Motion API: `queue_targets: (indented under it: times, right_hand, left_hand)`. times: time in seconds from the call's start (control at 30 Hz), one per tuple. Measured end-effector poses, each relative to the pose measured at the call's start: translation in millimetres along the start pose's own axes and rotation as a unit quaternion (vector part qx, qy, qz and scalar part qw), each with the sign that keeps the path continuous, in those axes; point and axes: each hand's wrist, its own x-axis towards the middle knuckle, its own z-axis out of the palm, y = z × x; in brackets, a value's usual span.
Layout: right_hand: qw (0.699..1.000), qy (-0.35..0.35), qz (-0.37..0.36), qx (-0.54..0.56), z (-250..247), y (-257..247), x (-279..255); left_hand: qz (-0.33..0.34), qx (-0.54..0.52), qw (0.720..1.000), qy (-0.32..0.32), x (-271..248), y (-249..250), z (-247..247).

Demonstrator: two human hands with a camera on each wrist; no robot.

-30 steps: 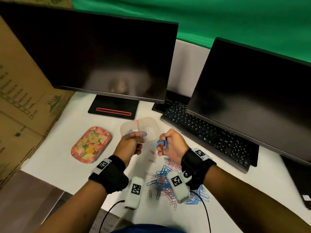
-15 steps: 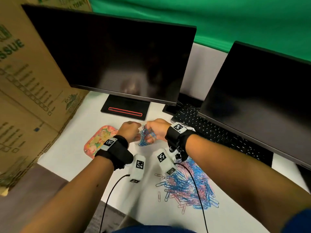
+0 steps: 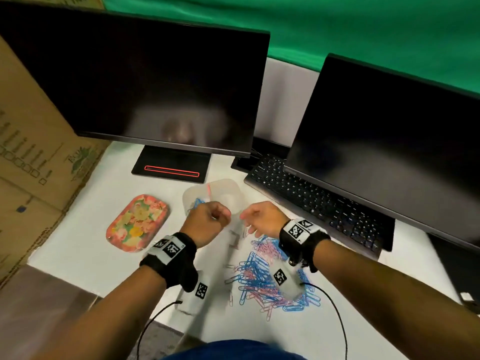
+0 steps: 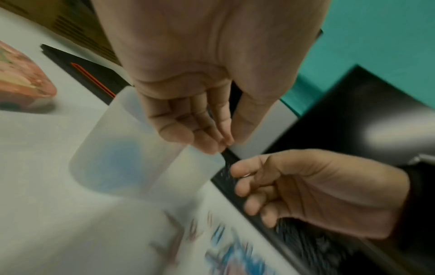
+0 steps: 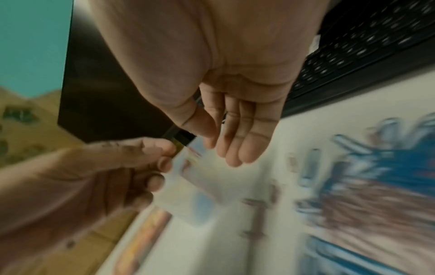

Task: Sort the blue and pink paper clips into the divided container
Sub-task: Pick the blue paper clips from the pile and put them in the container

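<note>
Bare forearms, black wrist straps (image 3: 302, 241) with white square-code tags, white camera pods (image 3: 285, 280), thin black cables (image 3: 335, 313), blue garment.

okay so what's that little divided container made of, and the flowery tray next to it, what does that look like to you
The divided container looks like frosted, translucent plastic: blue clips show through its wall as a soft blur. The flowery tray has a printed floral top and a raised rounded rim; whether it is tin or plastic cannot be told.

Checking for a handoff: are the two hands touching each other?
Apart. The head view shows white table between the left hand and the right hand.
</note>
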Motion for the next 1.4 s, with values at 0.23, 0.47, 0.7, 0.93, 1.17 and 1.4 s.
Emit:
queue_targets:
  times: [0.23, 0.47, 0.7, 0.93, 1.17, 1.4]
  right_hand:
    - [0.974, 0.037, -0.026, -0.222, 15.9, 84.7, -35.8]
    - [0.950, 0.026, -0.012, -0.310, 33.0, 103.2, -40.3]
    - [0.967, 0.037, -0.019, -0.253, 29.9, 104.4, -39.0]
    - [0.990, 0.092, -0.033, -0.104, 22.0, 108.4, -39.1]
    - [0.994, 0.075, 0.000, 0.084, 12.6, 112.8, -39.1]
    - [0.976, 0.065, 0.028, 0.208, 8.1, 115.1, -42.2]
  left_hand:
    - [0.012, 0.321, 0.934, -0.156, -30.2, -33.7, 52.1]
    - [0.007, 0.416, 0.894, -0.164, -40.5, -57.9, 69.2]
    - [0.011, 0.389, 0.909, -0.149, -39.5, -60.7, 68.1]
    - [0.004, 0.207, 0.973, -0.103, -31.9, -54.1, 55.9]
    - [-0.089, 0.014, 0.990, -0.104, -12.9, -47.7, 57.0]
    - [-0.146, -0.046, 0.986, -0.065, -6.1, -33.5, 70.7]
